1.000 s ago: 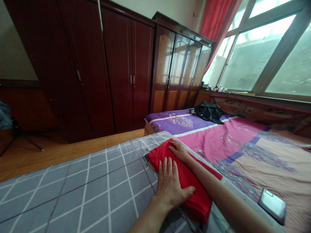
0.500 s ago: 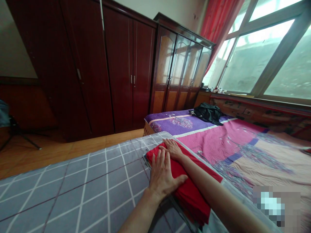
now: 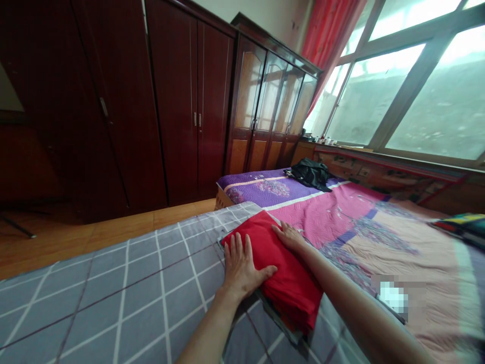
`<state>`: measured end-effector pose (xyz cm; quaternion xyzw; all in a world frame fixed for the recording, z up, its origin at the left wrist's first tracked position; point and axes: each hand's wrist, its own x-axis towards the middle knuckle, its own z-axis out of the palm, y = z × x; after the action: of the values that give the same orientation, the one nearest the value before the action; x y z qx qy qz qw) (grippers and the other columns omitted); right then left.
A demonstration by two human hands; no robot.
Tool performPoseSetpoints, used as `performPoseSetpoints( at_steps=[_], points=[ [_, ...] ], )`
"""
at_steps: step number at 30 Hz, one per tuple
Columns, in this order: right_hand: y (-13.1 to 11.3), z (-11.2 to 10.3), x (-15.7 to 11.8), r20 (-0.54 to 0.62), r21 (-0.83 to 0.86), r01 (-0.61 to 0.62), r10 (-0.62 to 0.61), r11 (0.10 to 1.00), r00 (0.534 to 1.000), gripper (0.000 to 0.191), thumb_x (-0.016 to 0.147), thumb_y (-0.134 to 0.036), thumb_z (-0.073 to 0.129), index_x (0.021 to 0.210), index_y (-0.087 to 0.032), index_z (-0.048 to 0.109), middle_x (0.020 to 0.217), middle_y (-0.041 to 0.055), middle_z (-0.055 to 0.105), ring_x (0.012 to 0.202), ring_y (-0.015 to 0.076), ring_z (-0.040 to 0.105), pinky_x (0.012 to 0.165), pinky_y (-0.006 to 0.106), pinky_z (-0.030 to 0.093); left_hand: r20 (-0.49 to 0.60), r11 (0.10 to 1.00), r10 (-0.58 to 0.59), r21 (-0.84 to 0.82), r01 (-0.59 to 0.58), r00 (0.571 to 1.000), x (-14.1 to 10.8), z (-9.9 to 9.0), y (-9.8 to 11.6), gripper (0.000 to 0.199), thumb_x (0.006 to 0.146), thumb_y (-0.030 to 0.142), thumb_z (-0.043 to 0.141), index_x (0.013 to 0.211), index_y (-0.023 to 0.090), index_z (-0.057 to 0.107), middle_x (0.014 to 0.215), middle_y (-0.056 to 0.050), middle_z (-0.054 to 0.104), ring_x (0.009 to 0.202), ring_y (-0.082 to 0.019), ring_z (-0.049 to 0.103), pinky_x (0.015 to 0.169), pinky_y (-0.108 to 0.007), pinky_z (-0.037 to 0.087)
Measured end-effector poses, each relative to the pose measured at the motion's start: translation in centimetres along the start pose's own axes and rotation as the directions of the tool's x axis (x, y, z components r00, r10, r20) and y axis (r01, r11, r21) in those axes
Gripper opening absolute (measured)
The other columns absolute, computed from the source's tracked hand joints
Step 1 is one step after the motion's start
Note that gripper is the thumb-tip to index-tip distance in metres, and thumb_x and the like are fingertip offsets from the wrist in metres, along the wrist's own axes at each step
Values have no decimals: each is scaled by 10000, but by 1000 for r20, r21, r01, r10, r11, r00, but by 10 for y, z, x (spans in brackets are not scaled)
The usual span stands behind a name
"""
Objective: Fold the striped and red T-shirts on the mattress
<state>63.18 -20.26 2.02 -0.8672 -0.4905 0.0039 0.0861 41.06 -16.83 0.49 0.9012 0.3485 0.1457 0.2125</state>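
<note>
A folded red cloth [image 3: 282,268] lies on top of darker folded fabric, whose edges show beneath it, on a grey checked cover [image 3: 144,283]. My left hand [image 3: 240,268] rests on the cloth's left edge with its fingers spread and its thumb pointing right across the red surface. At the cloth's right edge, my right hand [image 3: 291,236] lies with its fingers apart, pointing up and left. Neither hand is closed round anything.
Beyond the cover is a bed with a purple, pink and peach quilt [image 3: 326,212]. A black garment [image 3: 309,173] lies on it, and colourful folded fabric [image 3: 464,226] is at the far right. Dark red wardrobes [image 3: 178,101] stand behind; a blurred patch covers something at lower right.
My right hand has moved right, away from my left hand, to the cloth's right edge. More red surface shows between them. The view has turned slightly to the right.
</note>
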Motion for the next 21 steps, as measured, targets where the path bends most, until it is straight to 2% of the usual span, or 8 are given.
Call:
performPoseSetpoints(
  at_steps=[2,4,7,11,13,16,18,21],
  points=[
    [-1,4,-17,-18,8,40,-40,999,999,667,934,-543,247,1453,-125,274,1467,150,345,1350,282,305,1087,437,229,-2,1000,3,-6,-3,1000,0,1,-1,1169,652,874,300,1478,72,98,1523,-221,0,1400,-353,-57,1114,-542,21],
    [3,12,-34,-40,24,156,-155,987,987,641,928,-540,272,1451,-171,288,1494,100,307,1379,245,247,1109,409,207,-5,1000,11,-10,-11,1000,0,2,-2,1175,648,879,303,1478,74,94,1523,-222,-2,1401,-350,-58,1117,-536,25],
    [25,19,-55,-42,-4,245,-245,970,969,564,933,-504,286,1407,-212,376,1475,73,352,1378,228,252,1111,408,214,-16,1000,18,-10,-18,1000,0,3,-2,1190,638,889,293,1478,70,90,1523,-224,-2,1401,-352,-55,1117,-535,26],
    [49,8,-74,-58,-102,-4,-2,995,998,584,925,-485,319,1363,-116,430,1400,161,443,1289,293,406,1058,466,299,-28,1000,10,7,-9,1000,0,4,-2,1171,655,877,291,1478,66,104,1526,-219,14,1402,-361,-40,1111,-548,22],
    [43,4,-90,-141,-101,-52,38,994,989,631,909,-509,342,1383,-97,401,1420,176,410,1299,315,386,1063,499,285,-27,1000,11,9,-11,1000,-1,4,-3,1165,660,872,297,1478,66,107,1525,-222,17,1403,-362,-35,1111,-549,27],
    [20,10,-124,-134,12,166,-163,986,977,623,922,-529,307,1437,-179,328,1495,102,303,1367,252,278,1104,456,257,-34,1000,26,10,-25,999,-1,5,-3,1155,671,867,291,1477,60,110,1522,-231,19,1404,-356,-38,1113,-543,35],
    [11,19,-148,-89,93,242,-234,966,968,598,937,-521,268,1451,-217,299,1514,60,263,1391,221,218,1123,451,232,-45,999,30,15,-29,999,-1,6,-4,1147,678,862,286,1478,61,106,1522,-233,24,1405,-352,-37,1112,-543,37],
    [16,26,-172,-84,118,151,-142,981,986,642,921,-548,276,1449,-185,308,1516,76,251,1401,239,175,1136,488,181,-54,1000,22,14,-21,998,0,8,-4,1165,662,876,278,1478,63,102,1521,-236,19,1403,-358,-35,1110,-547,40]
  ],
)
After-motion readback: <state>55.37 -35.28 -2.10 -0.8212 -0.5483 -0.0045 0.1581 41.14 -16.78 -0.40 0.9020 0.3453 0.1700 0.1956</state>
